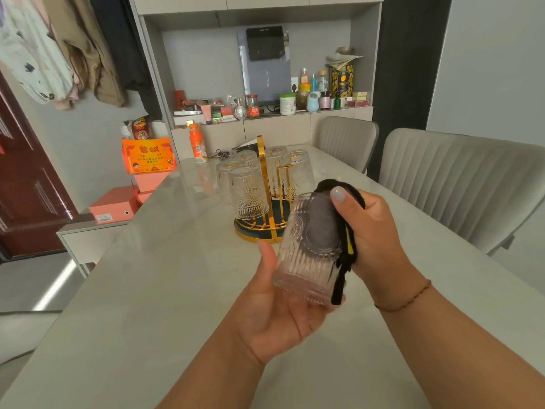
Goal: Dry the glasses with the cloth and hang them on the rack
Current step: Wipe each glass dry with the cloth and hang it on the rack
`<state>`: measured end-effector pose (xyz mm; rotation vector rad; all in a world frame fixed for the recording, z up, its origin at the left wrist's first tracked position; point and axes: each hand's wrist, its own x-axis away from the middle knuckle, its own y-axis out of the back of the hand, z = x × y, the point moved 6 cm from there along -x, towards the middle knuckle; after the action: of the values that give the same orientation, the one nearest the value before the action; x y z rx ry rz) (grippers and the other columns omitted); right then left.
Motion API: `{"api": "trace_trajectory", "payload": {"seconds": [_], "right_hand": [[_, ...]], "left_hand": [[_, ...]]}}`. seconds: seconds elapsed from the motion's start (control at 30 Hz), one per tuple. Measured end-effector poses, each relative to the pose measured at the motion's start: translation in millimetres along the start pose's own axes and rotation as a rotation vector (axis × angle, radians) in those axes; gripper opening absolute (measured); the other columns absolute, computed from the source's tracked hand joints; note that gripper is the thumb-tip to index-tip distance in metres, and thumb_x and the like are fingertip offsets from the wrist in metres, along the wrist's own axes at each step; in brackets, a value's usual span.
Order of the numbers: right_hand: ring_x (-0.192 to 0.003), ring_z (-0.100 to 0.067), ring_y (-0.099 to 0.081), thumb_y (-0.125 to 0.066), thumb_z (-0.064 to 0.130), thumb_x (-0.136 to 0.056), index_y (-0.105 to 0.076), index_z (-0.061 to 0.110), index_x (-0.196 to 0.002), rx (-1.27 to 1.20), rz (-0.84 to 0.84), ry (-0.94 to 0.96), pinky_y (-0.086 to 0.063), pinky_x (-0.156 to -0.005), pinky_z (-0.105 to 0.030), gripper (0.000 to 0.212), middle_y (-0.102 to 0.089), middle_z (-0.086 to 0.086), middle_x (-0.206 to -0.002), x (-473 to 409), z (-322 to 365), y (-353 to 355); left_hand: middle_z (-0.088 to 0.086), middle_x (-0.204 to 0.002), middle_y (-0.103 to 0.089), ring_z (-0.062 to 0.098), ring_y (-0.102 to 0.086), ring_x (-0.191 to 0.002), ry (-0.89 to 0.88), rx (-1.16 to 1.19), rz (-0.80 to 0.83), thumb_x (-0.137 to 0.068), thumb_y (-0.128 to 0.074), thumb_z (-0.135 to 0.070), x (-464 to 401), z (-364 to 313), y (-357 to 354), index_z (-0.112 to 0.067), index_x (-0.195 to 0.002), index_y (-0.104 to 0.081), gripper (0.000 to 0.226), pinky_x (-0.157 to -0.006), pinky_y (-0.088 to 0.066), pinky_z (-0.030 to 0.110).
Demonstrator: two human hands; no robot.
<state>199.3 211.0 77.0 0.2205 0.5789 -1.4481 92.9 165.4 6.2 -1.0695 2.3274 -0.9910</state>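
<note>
Two bare forearms reach over a pale table point(153, 290), where the left hand point(280, 314) cradles a ribbed, embossed drinking glass point(309, 249) from below, palm up, its thumb lying along the glass's near side and its fingers curled under the base. Tilted, the glass has its mouth turned up and away from the camera. At its right, the right hand point(374, 231) is closed on a black cloth point(345, 249) with a yellow edge; part of the cloth is pushed inside the glass and shows dark through the wall, the thumb pressing on the rim, and a loose strip hangs down past the base. A thin cord bracelet point(404, 302) circles the right wrist. Just beyond the hands stands a gold wire rack point(265, 199) on a round dark tray, with five matching glasses hung upside down on its pegs. Two grey padded chairs point(460, 184) line the table's right side.
</note>
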Motion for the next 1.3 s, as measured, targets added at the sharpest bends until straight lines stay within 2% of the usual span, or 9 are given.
{"api": "trace_trajectory", "payload": {"seconds": [0.13, 0.23, 0.33, 0.43, 0.57, 0.73, 0.83, 1.07, 1.3], "right_hand": [[-0.048, -0.011, -0.051, -0.077, 0.037, -0.072, -0.058, 0.008, -0.057, 0.073, -0.085, -0.009, -0.045, -0.046, -0.021, 0.037, -0.053, 0.004, -0.049, -1.7, -4.9, 8.8], [-0.045, -0.013, -0.045, -0.075, 0.036, -0.076, -0.053, 0.005, -0.052, 0.276, -0.138, 0.016, -0.040, -0.045, -0.024, 0.045, -0.045, 0.004, -0.046, -2.3, -4.3, 12.4], [-0.045, -0.018, -0.041, -0.071, 0.039, -0.077, -0.048, 0.007, -0.048, 0.388, -0.113, 0.069, -0.038, -0.047, -0.030, 0.049, -0.041, -0.006, -0.045, 2.3, -0.8, 4.9], [-0.050, -0.023, -0.045, -0.075, 0.052, -0.066, -0.051, -0.004, -0.057, 0.321, -0.075, 0.088, -0.043, -0.049, -0.031, 0.062, -0.044, -0.019, -0.052, 5.7, 3.7, 0.6], [-0.053, -0.013, -0.052, -0.065, 0.048, -0.067, -0.059, 0.013, -0.056, 0.011, -0.032, 0.047, -0.046, -0.048, -0.022, 0.037, -0.052, 0.003, -0.053, 5.7, -2.0, 1.0], [-0.043, -0.011, -0.047, -0.064, 0.048, -0.068, -0.049, 0.000, -0.052, 0.154, 0.012, 0.111, -0.040, -0.042, -0.020, 0.054, -0.046, 0.004, -0.046, 5.9, 0.4, 4.1], [-0.043, -0.006, -0.051, -0.062, 0.049, -0.070, -0.055, 0.021, -0.049, 0.286, 0.075, 0.180, -0.042, -0.042, -0.017, 0.036, -0.052, 0.008, -0.045, 9.6, 5.9, 2.1], [-0.048, -0.008, -0.052, -0.069, 0.059, -0.070, -0.058, 0.009, -0.058, 0.038, 0.160, 0.170, -0.044, -0.046, -0.017, 0.052, -0.053, 0.009, -0.053, 16.6, 6.4, -3.4], [-0.093, -0.022, -0.071, -0.056, 0.048, -0.084, -0.068, 0.014, -0.107, -0.479, -0.313, -0.265, -0.056, -0.082, -0.041, 0.042, -0.075, -0.005, -0.097, 14.0, -23.7, 11.4]], "left_hand": [[0.021, -0.098, -0.071, 0.028, -0.072, -0.080, 0.032, -0.327, -0.175, -0.068, -0.066, -0.064, -3.3, -4.5, 13.3, -0.008, -0.112, -0.070, 0.071, -0.063, -0.057, 0.032], [0.006, -0.105, -0.072, 0.021, -0.069, -0.091, -0.125, -0.819, -0.458, -0.060, -0.068, -0.068, -0.8, -22.1, 28.6, -0.023, -0.110, -0.066, 0.067, -0.080, -0.058, 0.039], [0.001, -0.108, -0.072, 0.025, -0.068, -0.101, -0.206, -1.010, -0.458, -0.052, -0.068, -0.070, 2.3, -26.9, 22.8, -0.027, -0.115, -0.060, 0.077, -0.089, -0.057, 0.048], [0.009, -0.104, -0.072, 0.030, -0.068, -0.092, -0.214, -0.839, -0.336, -0.056, -0.076, -0.069, 1.0, -25.1, 21.2, -0.015, -0.116, -0.065, 0.082, -0.080, -0.058, 0.045], [0.015, -0.098, -0.071, 0.025, -0.069, -0.078, 0.016, -0.136, -0.049, -0.076, -0.064, -0.062, -2.5, -1.6, 1.5, -0.008, -0.110, -0.071, 0.065, -0.066, -0.055, 0.032], [0.010, -0.103, -0.072, 0.024, -0.069, -0.087, -0.051, -0.560, -0.129, -0.068, -0.066, -0.070, -2.3, -11.1, 12.1, -0.016, -0.115, -0.069, 0.072, -0.073, -0.056, 0.034], [0.000, -0.104, -0.073, 0.015, -0.068, -0.096, -0.151, -0.925, -0.226, -0.049, -0.071, -0.082, -0.1, -17.2, 10.2, -0.020, -0.125, -0.060, 0.099, -0.081, -0.053, 0.029], [0.006, -0.104, -0.070, 0.022, -0.067, -0.093, -0.133, -0.696, -0.057, -0.058, -0.083, -0.061, 4.1, -14.2, 4.0, -0.014, -0.122, -0.065, 0.081, -0.080, -0.055, 0.034], [0.013, -0.100, -0.074, 0.028, -0.073, -0.091, -0.140, -0.399, -0.064, -0.043, -0.093, -0.045, 4.1, -12.8, 6.3, -0.013, -0.101, -0.078, 0.068, -0.075, -0.059, 0.037]]}}
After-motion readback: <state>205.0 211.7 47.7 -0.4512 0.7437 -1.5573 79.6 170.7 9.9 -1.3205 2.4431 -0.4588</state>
